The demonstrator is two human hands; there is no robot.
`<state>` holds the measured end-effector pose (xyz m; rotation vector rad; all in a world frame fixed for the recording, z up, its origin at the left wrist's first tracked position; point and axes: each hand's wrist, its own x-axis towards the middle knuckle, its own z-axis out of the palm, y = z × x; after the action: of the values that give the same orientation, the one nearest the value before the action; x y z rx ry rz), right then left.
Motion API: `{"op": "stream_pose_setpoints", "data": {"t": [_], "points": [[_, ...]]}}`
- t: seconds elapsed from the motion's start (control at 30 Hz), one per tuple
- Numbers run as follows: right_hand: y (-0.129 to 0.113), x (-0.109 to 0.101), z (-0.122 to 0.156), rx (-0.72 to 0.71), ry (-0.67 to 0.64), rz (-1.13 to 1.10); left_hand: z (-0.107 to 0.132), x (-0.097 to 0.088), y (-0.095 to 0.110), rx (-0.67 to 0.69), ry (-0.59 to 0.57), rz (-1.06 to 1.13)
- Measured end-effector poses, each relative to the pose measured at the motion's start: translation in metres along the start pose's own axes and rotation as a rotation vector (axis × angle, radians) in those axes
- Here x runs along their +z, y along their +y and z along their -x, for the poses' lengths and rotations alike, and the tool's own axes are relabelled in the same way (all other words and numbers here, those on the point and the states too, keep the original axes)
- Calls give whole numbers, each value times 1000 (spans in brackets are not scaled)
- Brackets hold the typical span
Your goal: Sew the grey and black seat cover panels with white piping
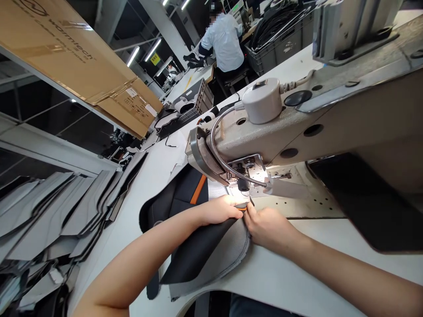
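Black fabric panel (194, 251) with grey backing layer (224, 259) sits on the white worktable (274, 273), its edge right at the sewing machine (267, 136) needle area. Left hand (218, 210) and right hand (269, 228) both clench it, pinching the layers together at that edge. Stacked grey cut panels (49, 215) lie well left of the grip.

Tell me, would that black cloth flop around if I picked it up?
Probably floppy: the black cloth bends where the left hand and right hand pinch it. Its gray backing looks padded, so it may feel slightly springy. Being cloth, it's likely light too.
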<state>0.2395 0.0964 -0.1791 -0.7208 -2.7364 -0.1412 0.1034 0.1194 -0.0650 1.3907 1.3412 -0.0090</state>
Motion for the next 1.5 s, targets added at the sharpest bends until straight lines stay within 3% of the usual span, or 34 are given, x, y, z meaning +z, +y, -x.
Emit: {"op": "stream_pose_setpoints", "data": {"t": [0.13, 0.3, 0.37, 0.47, 0.57, 0.63, 0.77, 0.83, 0.93, 1.1, 1.23, 1.37, 1.5], "points": [[0, 6, 0, 69, 3, -95, -10, -2, -3, 25, -4, 57], [9, 0, 6, 92, -7, -208, -15, 2, -7, 82, 6, -60], [17, -10, 11, 93, 16, -358, -8, 6, -8, 101, 57, -219], [28, -21, 15, 72, 60, -571, 12, 9, -9, -3, 220, -626], [31, -25, 13, 97, 53, -610, 26, 1, -12, -26, 250, -839], [31, -25, 12, 100, 68, -576, 24, -9, -17, 13, 288, -774], [38, -26, 16, 24, 76, -556, -3, -29, -32, 111, 584, -471], [43, -24, 19, 3, 70, -566, -17, -31, -40, 140, 661, -333], [45, -15, 19, -18, 107, -544, -23, -26, -44, 107, 631, -246], [37, -12, 15, -49, 114, -508, -6, -8, -29, 290, 402, -348], [35, -19, 15, 20, 61, -631, -1, -1, -23, 250, 392, -356], [41, -1, 8, 263, 98, -670, -8, -3, -33, 256, 417, -236], [43, 24, -5, 459, 132, -444, -18, -12, -48, 213, 464, 174]]}}
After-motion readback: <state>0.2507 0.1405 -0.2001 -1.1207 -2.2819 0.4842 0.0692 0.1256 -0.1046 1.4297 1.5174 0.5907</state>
